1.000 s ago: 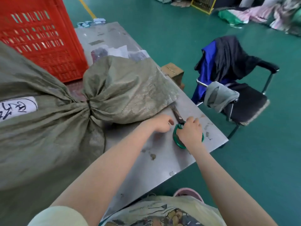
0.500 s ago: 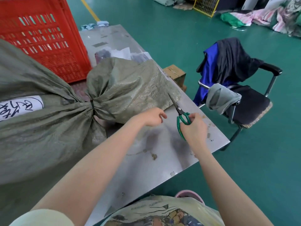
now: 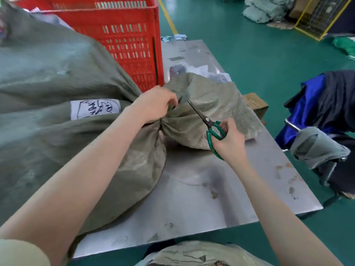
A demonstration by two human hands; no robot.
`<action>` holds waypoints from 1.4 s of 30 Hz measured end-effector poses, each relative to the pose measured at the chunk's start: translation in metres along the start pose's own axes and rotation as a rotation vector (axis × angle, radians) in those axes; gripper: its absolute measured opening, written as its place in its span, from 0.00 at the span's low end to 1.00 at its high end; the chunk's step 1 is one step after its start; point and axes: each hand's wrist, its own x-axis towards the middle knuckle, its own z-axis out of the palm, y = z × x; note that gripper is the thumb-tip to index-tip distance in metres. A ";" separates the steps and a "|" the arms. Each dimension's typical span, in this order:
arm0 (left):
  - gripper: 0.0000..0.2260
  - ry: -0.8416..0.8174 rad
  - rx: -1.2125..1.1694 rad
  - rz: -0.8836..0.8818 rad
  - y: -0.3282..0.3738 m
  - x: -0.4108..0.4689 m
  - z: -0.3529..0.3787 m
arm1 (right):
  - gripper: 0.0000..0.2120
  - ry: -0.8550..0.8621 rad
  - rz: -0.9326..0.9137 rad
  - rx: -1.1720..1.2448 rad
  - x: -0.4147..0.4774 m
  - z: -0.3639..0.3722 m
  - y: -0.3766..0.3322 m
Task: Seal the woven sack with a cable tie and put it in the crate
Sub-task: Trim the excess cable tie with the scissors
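I see the woven sack lying on its side across the left of the metal table, a bulky grey-green bundle of coarse plastic weave with a white label scrawled in dark ink. Its neck is gathered into tight radiating pleats, and beyond that the loose mouth fans out as a crumpled, frayed-edged flap toward the right. My left hand is curled around the cinched neck, fingers pinching the bunched cloth. A thin black cable tie rises straight and stiff from behind that hand, standing against the crate's wall. My right hand is closed through the green plastic loops of the scissors; the slim dark blades, closed or nearly so, point up and left at the neck, the tip just beside my left fingers. The red crate stands upright behind the sack, rigid moulded plastic with rows of narrow slots. The tabletop is dull brushed steel, scuffed and spotted. To the right, a chair is draped with blue, dark and grey garments.
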 end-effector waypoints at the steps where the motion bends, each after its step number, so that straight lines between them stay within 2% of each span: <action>1: 0.19 0.003 0.102 0.023 -0.008 -0.002 -0.003 | 0.20 -0.036 -0.014 -0.021 0.004 0.002 -0.003; 4: 0.20 -0.005 0.395 0.046 -0.025 -0.007 -0.010 | 0.27 -0.135 -0.059 -0.091 0.014 0.010 -0.013; 8: 0.14 -0.017 0.651 0.033 -0.029 -0.008 -0.011 | 0.27 -0.223 -0.103 -0.210 0.024 0.014 -0.021; 11: 0.17 -0.040 0.626 0.014 -0.024 -0.003 -0.011 | 0.25 -0.254 -0.200 -0.288 0.031 0.014 -0.025; 16: 0.12 -0.035 0.646 0.077 -0.016 0.007 -0.010 | 0.23 -0.261 -0.342 -0.421 0.049 0.011 -0.032; 23: 0.09 -0.037 0.701 0.138 -0.019 0.015 -0.014 | 0.24 -0.314 -0.411 -0.514 0.068 0.016 -0.047; 26: 0.09 -0.035 0.663 0.138 -0.019 0.015 -0.014 | 0.20 -0.316 -0.466 -0.508 0.071 0.019 -0.049; 30: 0.09 -0.022 0.661 0.142 -0.021 0.014 -0.014 | 0.23 -0.334 -0.497 -0.541 0.074 0.019 -0.050; 42: 0.09 -0.012 0.655 0.149 -0.022 0.017 -0.006 | 0.23 -0.313 -0.706 -0.709 0.083 0.017 -0.058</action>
